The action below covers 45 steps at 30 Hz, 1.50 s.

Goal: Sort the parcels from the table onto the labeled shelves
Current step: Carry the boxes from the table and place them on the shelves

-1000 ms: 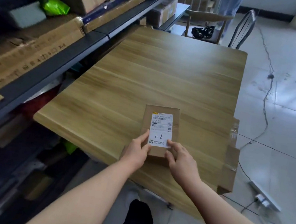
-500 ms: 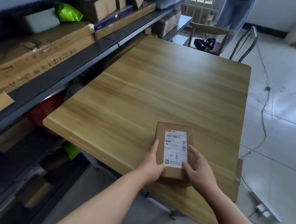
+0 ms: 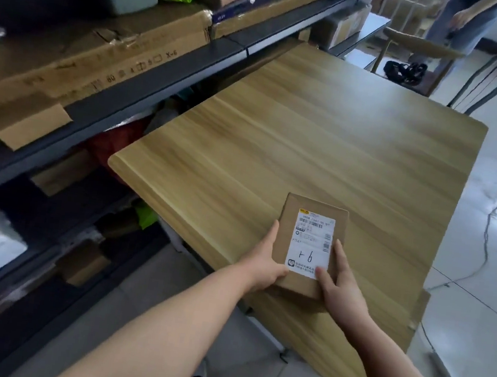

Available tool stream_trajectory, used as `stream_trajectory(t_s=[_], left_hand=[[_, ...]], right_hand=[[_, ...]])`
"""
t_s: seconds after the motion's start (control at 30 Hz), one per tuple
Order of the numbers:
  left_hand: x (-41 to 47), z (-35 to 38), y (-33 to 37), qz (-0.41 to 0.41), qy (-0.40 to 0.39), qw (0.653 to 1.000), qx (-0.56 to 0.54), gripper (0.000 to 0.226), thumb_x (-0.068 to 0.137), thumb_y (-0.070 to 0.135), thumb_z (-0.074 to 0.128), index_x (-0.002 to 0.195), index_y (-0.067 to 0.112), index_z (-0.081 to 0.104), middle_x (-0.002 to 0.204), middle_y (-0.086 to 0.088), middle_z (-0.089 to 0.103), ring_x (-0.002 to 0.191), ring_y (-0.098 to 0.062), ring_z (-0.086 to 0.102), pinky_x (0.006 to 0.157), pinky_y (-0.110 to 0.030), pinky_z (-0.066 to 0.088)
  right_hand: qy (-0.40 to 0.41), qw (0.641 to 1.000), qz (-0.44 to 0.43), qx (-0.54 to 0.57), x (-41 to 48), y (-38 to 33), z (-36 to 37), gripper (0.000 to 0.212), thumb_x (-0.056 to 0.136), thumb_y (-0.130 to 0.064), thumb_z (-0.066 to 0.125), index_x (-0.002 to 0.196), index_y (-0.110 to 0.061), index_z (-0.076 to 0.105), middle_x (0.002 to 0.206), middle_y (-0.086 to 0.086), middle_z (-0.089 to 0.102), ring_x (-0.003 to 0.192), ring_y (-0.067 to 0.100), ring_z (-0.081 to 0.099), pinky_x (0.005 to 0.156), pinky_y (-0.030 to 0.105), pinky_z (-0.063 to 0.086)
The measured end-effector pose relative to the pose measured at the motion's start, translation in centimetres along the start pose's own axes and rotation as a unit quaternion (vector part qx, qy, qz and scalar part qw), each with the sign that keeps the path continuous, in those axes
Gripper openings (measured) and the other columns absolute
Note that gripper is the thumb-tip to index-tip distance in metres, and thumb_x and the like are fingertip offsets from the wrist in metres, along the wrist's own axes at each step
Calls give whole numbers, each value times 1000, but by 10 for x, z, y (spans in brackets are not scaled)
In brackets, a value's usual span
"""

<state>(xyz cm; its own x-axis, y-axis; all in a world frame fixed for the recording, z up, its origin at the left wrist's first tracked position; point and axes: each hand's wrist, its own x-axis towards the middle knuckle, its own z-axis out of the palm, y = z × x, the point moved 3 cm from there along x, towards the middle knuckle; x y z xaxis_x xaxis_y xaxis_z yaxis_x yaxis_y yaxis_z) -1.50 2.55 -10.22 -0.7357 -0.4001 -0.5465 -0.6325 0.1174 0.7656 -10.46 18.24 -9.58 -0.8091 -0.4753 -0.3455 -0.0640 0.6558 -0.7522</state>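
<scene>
Two-handed side grip on parcel [image 3: 309, 244]: left hand [image 3: 262, 263] curls round its left edge, right hand [image 3: 339, 282] round its right, thumb on the label [image 3: 309, 253] corner. Parcel is at the table [image 3: 310, 139] near edge, apparently raised slightly off the top; can't confirm. Handwritten mark looks like "r-6". Suggest carrying it level and label-up, then matching the mark to tags on the shelves [image 3: 146, 92] left of the table. Those are crowded, so pick a gap first.

parcel [image 3: 309, 247] over table [image 3: 324, 154] near edge | left hand [image 3: 262, 263] at its left side, right hand [image 3: 340, 282] at right | shelves [image 3: 146, 92] left of table | chair [image 3: 482, 80] behind table
</scene>
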Motion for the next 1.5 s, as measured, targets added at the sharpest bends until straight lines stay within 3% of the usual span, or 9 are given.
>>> stream_trajectory(t_s=[0.27, 0.37, 0.57, 0.83, 0.97, 1.13, 1.33, 1.43, 1.5], left_hand=[[-78, -11, -33, -36, 148, 981, -123, 102, 84, 6, 69, 154, 37, 1, 134, 13, 39, 120, -8, 45, 101, -20, 37], [-121, -31, -47, -38, 234, 957, -164, 101, 84, 2, 69, 154, 35, 5, 147, 8, 40, 127, -11, 45, 109, -29, 37], [-227, -64, -95, -90, 358, 906, -208, 100, 86, 10, 69, 153, 37, 0, 149, 3, 42, 127, -17, 49, 109, -38, 40], [-392, -75, -175, -142, 512, 810, -249, 97, 86, 13, 68, 153, 41, 2, 143, 8, 47, 124, -15, 50, 107, -37, 41], [-476, -70, -220, -145, 565, 763, -278, 94, 87, 9, 65, 151, 44, 8, 125, 16, 52, 112, -11, 55, 93, -28, 48], [-580, -65, -272, -154, 609, 713, -312, 95, 89, 7, 65, 154, 37, 1, 148, 8, 40, 126, -13, 48, 108, -37, 40], [-704, -62, -330, -163, 671, 653, -312, 95, 90, 8, 65, 154, 38, 1, 148, 10, 40, 126, -12, 48, 107, -40, 41], [-759, -56, -353, -182, 695, 622, -312, 97, 89, 10, 66, 153, 41, 0, 140, 15, 44, 120, -9, 49, 103, -31, 42], [-794, -54, -368, -196, 711, 601, -309, 97, 89, 11, 67, 152, 43, 0, 131, 18, 46, 113, -5, 47, 94, -24, 38]], right_hand=[[-132, 983, -114, -48, -16, -38, 17, 70, 93, -29, 57, 148, -47, 17, 153, -13, 30, 135, 15, 39, 104, 37, 38], [-192, 959, -195, -73, -35, -71, 42, 71, 94, -25, 55, 149, -44, 15, 156, -12, 24, 139, 13, 32, 105, 37, 36], [-307, 894, -299, -130, -97, -126, 112, 71, 94, -29, 53, 149, -46, 12, 153, -9, 33, 133, 16, 40, 98, 31, 39], [-428, 787, -411, -171, -237, -177, 217, 71, 95, -31, 51, 149, -48, 8, 152, -10, 34, 122, 19, 52, 94, 39, 48], [-464, 740, -449, -186, -323, -186, 267, 72, 95, -32, 52, 147, -52, 6, 151, -10, 36, 115, 18, 56, 86, 38, 52], [-488, 695, -496, -181, -430, -191, 318, 74, 94, -35, 53, 145, -53, 3, 149, -11, 38, 119, 17, 54, 91, 40, 50], [-530, 640, -534, -153, -559, -202, 378, 75, 92, -41, 55, 144, -56, 2, 141, -11, 47, 107, 14, 58, 84, 38, 51], [-559, 606, -547, -145, -620, -207, 401, 76, 92, -41, 55, 143, -58, 2, 140, -12, 47, 106, 13, 57, 80, 34, 50], [-574, 589, -553, -136, -658, -210, 415, 76, 92, -41, 56, 144, -56, 3, 144, -11, 44, 116, 14, 54, 89, 37, 50]])
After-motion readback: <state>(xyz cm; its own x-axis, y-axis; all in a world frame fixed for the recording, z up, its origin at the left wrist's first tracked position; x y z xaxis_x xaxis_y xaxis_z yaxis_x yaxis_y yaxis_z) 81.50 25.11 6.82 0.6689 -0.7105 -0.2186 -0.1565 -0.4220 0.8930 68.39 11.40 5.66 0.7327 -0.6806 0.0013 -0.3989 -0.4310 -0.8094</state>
